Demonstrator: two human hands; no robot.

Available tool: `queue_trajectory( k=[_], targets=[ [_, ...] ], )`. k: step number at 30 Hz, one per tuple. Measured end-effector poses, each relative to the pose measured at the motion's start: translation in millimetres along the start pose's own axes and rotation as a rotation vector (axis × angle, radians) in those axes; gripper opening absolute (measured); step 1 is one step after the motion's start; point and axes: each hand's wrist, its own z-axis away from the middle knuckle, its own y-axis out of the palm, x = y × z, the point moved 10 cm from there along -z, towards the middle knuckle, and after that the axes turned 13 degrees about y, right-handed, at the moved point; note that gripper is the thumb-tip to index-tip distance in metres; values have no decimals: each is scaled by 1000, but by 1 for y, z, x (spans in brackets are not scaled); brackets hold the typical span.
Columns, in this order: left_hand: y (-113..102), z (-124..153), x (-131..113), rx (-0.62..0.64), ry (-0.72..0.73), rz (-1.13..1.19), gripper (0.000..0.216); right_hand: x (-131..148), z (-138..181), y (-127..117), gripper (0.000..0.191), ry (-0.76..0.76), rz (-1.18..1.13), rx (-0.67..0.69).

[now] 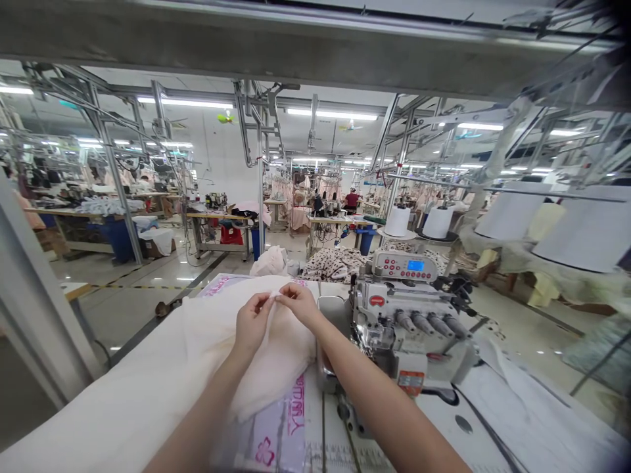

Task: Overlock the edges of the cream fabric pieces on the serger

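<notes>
Both hands work at the top of a bunched cream fabric (256, 355) lying on the white sewing table (345, 420). My left hand (253, 322) and my right hand (298, 303) meet there, fingertips pinching a thin fold of the cloth between them. To the right of my right forearm stands a white overlock sewing machine (404, 322). Its needle area is partly hidden by its own housing. Under the fabric lies a clear plastic bag with pink print (280, 420).
Two white thread cones (397, 221) stand behind the machine. A spotted fabric pile (332, 264) and a white bag (269, 261) lie beyond the table. Further back are worktables, blue bins (116, 240), and a person in a red top (351, 200). Metal rails run overhead.
</notes>
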Motion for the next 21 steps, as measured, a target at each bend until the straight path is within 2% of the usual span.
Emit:
queue_trajectory(
  k=[5,9,13,16,19,21],
  targets=[
    [-6,-9,-12,67,-25,-13,28,24,12,2,23,-89,113,44],
    [-35,-31,-47,145,-7,-56,32,35,26,21,24,-126,148,167],
    [-71,-68,-117,276,100,-166,33,57,52,52,24,-166,111,286],
    [-86,-90,-185,387,260,-357,32,85,86,73,25,-96,-123,426],
    [-95,-103,-243,384,346,-455,30,117,126,84,39,12,-381,585],
    [-94,-106,-269,366,360,-444,29,131,147,83,44,69,-459,627]
  ],
)
